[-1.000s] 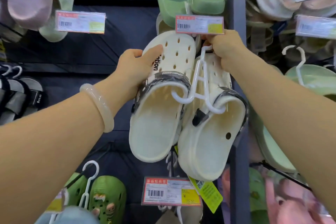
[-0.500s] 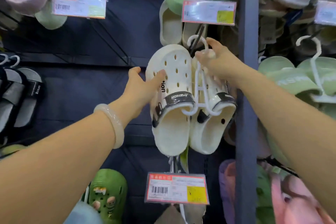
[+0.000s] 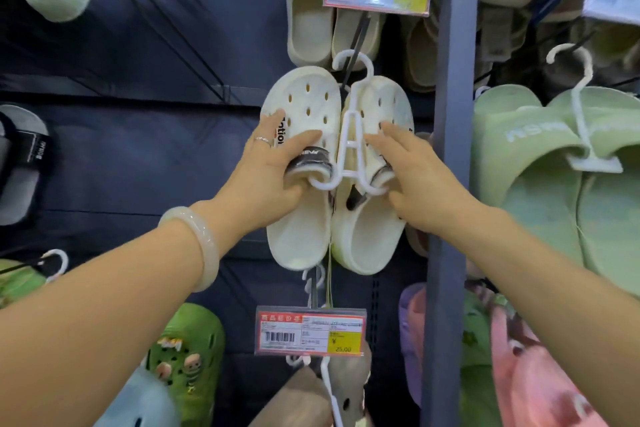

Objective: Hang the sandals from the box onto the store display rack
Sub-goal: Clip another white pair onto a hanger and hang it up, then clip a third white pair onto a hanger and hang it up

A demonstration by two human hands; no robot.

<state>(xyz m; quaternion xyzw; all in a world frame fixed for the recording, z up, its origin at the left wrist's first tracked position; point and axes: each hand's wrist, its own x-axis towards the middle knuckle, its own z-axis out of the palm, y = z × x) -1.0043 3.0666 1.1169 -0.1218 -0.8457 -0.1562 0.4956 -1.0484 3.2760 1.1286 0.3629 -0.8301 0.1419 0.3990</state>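
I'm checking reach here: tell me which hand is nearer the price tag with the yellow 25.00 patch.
Left, narrowly. The left hand grips the left clog above and slightly left of the price tag; the right hand lies above and further right.

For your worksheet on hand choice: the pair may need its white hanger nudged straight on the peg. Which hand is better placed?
Probably the right hand: its fingertips lie beside the white hanger, while the left hand grips the left clog.

Shoe shop: sandals [image 3: 332, 166] on hangers, price tags [image 3: 310, 334] on dark display rack [image 3: 446, 149]; tag text mostly unreadable.
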